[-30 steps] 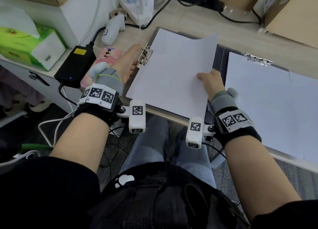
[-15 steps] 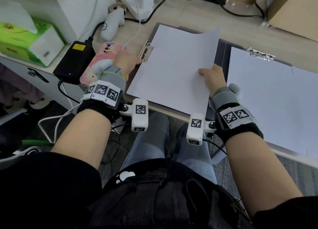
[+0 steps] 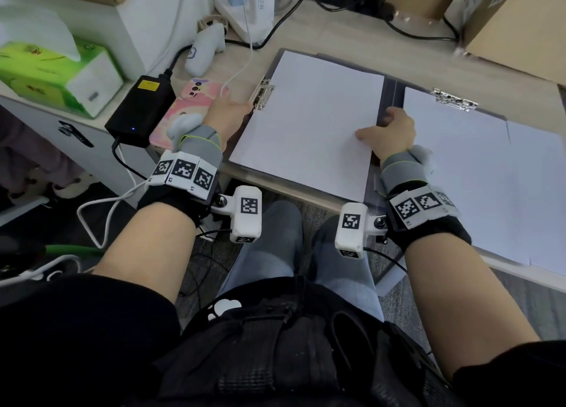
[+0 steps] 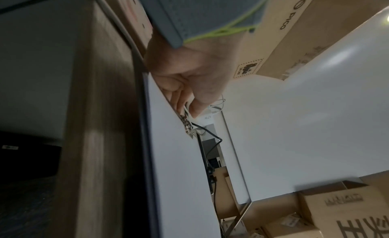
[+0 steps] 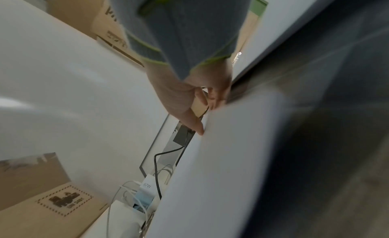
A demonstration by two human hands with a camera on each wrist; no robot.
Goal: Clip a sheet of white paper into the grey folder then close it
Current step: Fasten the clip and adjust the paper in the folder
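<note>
The grey folder [image 3: 388,91] lies open on the desk. A white sheet [image 3: 306,125] rests flat on its left panel, its left edge at the metal clip [image 3: 262,95]. My left hand [image 3: 228,112] is at that clip; the left wrist view shows the thumb and fingers of my left hand [image 4: 188,108] pinching the near end of the clip [image 4: 187,127] beside the sheet [image 4: 179,158]. My right hand [image 3: 393,131] holds the sheet's right edge, thumb on top. In the right wrist view my right hand [image 5: 202,115] has its fingers curled at the edge of the sheet [image 5: 221,158].
The folder's right panel carries a second clip [image 3: 453,100] and more white paper [image 3: 490,177]. A pink phone [image 3: 190,109], black power adapter [image 3: 144,106] and green tissue box [image 3: 55,76] lie left. Cables, a power strip [image 3: 245,5] and cardboard boxes [image 3: 520,23] line the back.
The sheet, raised at its right side before, now lies flat on the left panel. My right hand has come down with it; my left hand stayed at the clip.
</note>
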